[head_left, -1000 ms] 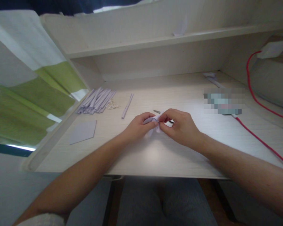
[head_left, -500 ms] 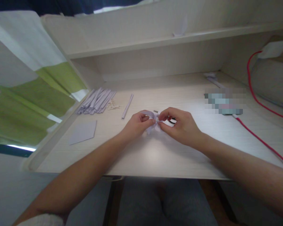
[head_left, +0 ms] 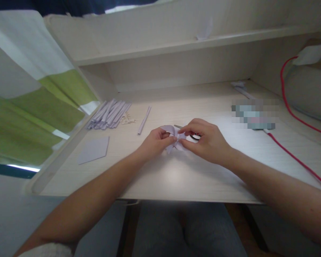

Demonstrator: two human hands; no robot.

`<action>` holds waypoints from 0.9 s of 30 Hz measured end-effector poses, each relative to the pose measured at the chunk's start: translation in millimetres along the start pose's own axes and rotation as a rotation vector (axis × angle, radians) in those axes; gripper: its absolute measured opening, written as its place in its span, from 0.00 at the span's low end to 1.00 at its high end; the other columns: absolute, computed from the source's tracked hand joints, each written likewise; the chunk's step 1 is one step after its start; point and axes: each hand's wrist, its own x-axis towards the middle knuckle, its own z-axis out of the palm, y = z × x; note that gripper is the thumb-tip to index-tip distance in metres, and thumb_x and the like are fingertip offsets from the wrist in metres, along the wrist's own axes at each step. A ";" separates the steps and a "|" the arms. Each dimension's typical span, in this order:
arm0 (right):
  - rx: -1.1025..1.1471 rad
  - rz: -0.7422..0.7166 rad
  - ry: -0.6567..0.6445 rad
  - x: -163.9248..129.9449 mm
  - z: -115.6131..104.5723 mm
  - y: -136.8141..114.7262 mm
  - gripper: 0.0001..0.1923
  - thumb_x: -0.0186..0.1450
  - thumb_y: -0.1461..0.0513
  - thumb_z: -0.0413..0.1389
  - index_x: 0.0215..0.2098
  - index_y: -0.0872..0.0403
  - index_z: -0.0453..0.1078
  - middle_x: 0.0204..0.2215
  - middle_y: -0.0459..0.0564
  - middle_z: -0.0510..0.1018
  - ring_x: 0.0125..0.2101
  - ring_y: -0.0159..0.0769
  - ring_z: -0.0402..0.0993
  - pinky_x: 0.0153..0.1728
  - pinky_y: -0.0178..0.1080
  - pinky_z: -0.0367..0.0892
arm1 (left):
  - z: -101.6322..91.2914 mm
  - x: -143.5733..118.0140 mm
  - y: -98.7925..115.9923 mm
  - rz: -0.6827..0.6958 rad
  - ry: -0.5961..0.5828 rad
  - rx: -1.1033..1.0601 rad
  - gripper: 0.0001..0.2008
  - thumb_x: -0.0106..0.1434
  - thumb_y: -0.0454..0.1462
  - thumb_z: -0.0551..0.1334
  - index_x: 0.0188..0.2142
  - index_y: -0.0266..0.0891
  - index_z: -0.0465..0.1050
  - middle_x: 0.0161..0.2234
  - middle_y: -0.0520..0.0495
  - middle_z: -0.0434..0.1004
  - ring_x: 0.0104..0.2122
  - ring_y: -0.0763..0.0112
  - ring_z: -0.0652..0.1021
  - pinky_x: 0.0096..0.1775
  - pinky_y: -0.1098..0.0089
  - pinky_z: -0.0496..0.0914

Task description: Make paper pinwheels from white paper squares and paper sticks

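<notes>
Both my hands meet over the middle of the light wooden desk. My left hand and my right hand pinch a small folded piece of pale lilac paper between their fingertips. The paper is bent into loops that stick out between the two hands. Behind my right hand lies a thin dark tool, mostly hidden, possibly scissors.
A bundle of folded lilac paper strips lies at the back left, with a single strip beside it and a flat lilac sheet nearer. A red cable crosses the right side. A shelf runs above the desk.
The paper has opened into wider loops between my fingers, and both hands have shifted slightly up and away from me.
</notes>
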 end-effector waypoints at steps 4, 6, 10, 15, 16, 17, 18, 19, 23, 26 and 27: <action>-0.014 0.016 -0.034 -0.8 1.8 0.6 0.05 0.65 0.63 0.65 0.40 0.51 0.80 0.32 0.49 0.79 0.35 0.41 0.76 0.38 0.42 0.69 | 0.6 -2.3 2.6 0.006 -0.037 -0.011 0.08 0.57 0.38 0.69 0.34 0.36 0.77 0.30 0.48 0.80 0.32 0.66 0.80 0.37 0.67 0.74; -0.020 0.034 -0.049 -0.8 2.2 0.6 0.06 0.64 0.63 0.66 0.40 0.52 0.80 0.32 0.48 0.78 0.34 0.40 0.76 0.37 0.41 0.67 | 1.2 -2.5 2.3 0.003 -0.051 -0.031 0.08 0.57 0.38 0.69 0.34 0.36 0.76 0.29 0.48 0.80 0.31 0.67 0.80 0.37 0.67 0.74; -0.009 0.085 -0.090 -0.1 2.2 0.2 0.04 0.63 0.64 0.66 0.38 0.52 0.79 0.30 0.46 0.78 0.32 0.37 0.75 0.35 0.39 0.66 | 3.6 -1.6 0.2 -0.005 -0.065 -0.029 0.07 0.57 0.37 0.69 0.34 0.36 0.77 0.29 0.48 0.80 0.31 0.66 0.80 0.37 0.68 0.75; 0.015 0.144 -0.130 0.9 0.8 0.1 0.02 0.62 0.64 0.66 0.33 0.52 0.79 0.29 0.45 0.79 0.31 0.36 0.74 0.33 0.37 0.65 | 5.2 -2.1 -2.3 0.027 -0.088 0.067 0.08 0.58 0.36 0.68 0.38 0.36 0.80 0.36 0.45 0.85 0.38 0.62 0.83 0.41 0.66 0.76; 0.015 0.154 -0.137 0.9 0.6 0.1 0.01 0.62 0.64 0.66 0.33 0.52 0.79 0.28 0.45 0.79 0.30 0.36 0.74 0.33 0.37 0.64 | 5.2 -2.3 -2.9 0.033 -0.094 0.074 0.09 0.58 0.36 0.68 0.39 0.36 0.80 0.38 0.44 0.85 0.39 0.62 0.83 0.42 0.66 0.76; 0.012 0.162 -0.144 0.8 0.6 0.0 0.01 0.62 0.64 0.67 0.33 0.51 0.80 0.28 0.45 0.79 0.30 0.36 0.74 0.33 0.37 0.64 | 5.2 -2.6 -3.7 0.038 -0.100 0.074 0.10 0.59 0.36 0.68 0.40 0.36 0.80 0.40 0.43 0.86 0.40 0.62 0.83 0.43 0.66 0.76; 0.007 0.165 -0.148 0.7 0.6 -0.1 0.01 0.62 0.64 0.67 0.32 0.51 0.80 0.28 0.45 0.79 0.30 0.36 0.74 0.33 0.38 0.64 | 5.1 -2.6 -4.5 0.042 -0.110 0.069 0.10 0.59 0.35 0.68 0.41 0.36 0.80 0.41 0.43 0.86 0.41 0.62 0.83 0.44 0.66 0.76; 0.000 0.163 -0.148 0.5 0.8 -0.3 0.01 0.62 0.64 0.67 0.32 0.51 0.80 0.28 0.45 0.79 0.30 0.36 0.74 0.33 0.38 0.63 | 5.0 -2.5 -5.4 0.048 -0.122 0.062 0.10 0.59 0.35 0.67 0.41 0.36 0.80 0.41 0.43 0.86 0.42 0.61 0.83 0.45 0.66 0.76; -0.037 0.108 -0.160 -0.2 1.9 -0.6 0.02 0.63 0.64 0.66 0.32 0.52 0.80 0.28 0.46 0.77 0.31 0.37 0.73 0.33 0.38 0.63 | 3.9 -0.6 -7.4 0.055 -0.143 0.046 0.07 0.58 0.35 0.67 0.38 0.36 0.80 0.37 0.44 0.85 0.38 0.63 0.83 0.41 0.67 0.76; -0.055 0.071 -0.135 -0.6 2.3 -0.3 0.01 0.63 0.65 0.65 0.32 0.53 0.79 0.28 0.47 0.77 0.32 0.37 0.72 0.34 0.39 0.63 | 3.1 -0.3 -5.8 0.039 -0.148 0.016 0.09 0.56 0.35 0.69 0.37 0.36 0.79 0.34 0.46 0.83 0.35 0.64 0.82 0.39 0.67 0.75; -0.058 0.064 -0.126 -0.8 2.4 -0.1 0.01 0.63 0.65 0.65 0.33 0.53 0.78 0.28 0.47 0.77 0.32 0.38 0.72 0.34 0.39 0.63 | 2.9 -0.6 -4.5 0.041 -0.152 0.008 0.09 0.54 0.34 0.70 0.37 0.36 0.78 0.33 0.46 0.83 0.36 0.64 0.82 0.40 0.67 0.75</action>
